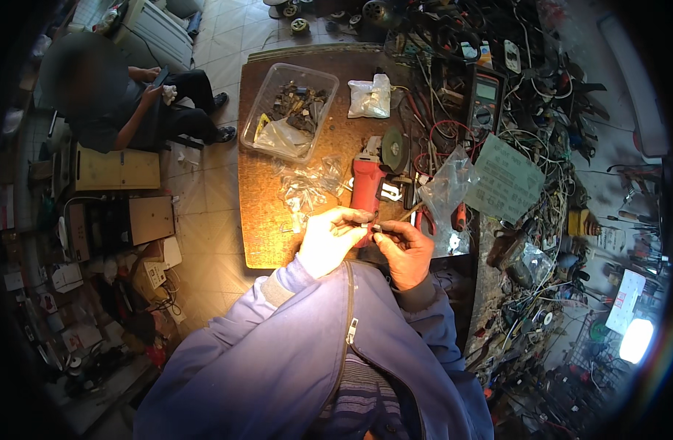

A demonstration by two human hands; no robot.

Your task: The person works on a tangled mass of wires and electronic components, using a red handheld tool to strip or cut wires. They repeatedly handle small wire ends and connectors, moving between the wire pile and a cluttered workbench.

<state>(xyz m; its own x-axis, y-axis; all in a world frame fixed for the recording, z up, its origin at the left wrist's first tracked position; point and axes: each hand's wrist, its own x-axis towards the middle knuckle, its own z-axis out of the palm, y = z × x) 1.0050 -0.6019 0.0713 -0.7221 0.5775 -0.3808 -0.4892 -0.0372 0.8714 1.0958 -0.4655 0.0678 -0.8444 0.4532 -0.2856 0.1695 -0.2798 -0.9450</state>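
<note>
My left hand (pixel 332 233) is closed in a pinch, with a small pale-edged piece (pixel 364 225) at its fingertips. Close beside it, my right hand (pixel 404 251) pinches a small dark block (pixel 377 229) between thumb and fingers. Both pieces are too small to name for sure. Just beyond the hands a red angle grinder (pixel 366 185) lies on the wooden bench (pixel 270 238), its green disc (pixel 393 149) at the far end. The near end of the grinder is partly hidden by my fingers.
A clear plastic tub (pixel 256 110) of small parts stands at the far left of the bench, near crumpled plastic bags (pixel 311 187). To the right are a multimeter (pixel 485 99), a greenish sheet (pixel 505 178) and tangled wires. Another person (pixel 124 110) sits at the left holding a phone (pixel 160 76).
</note>
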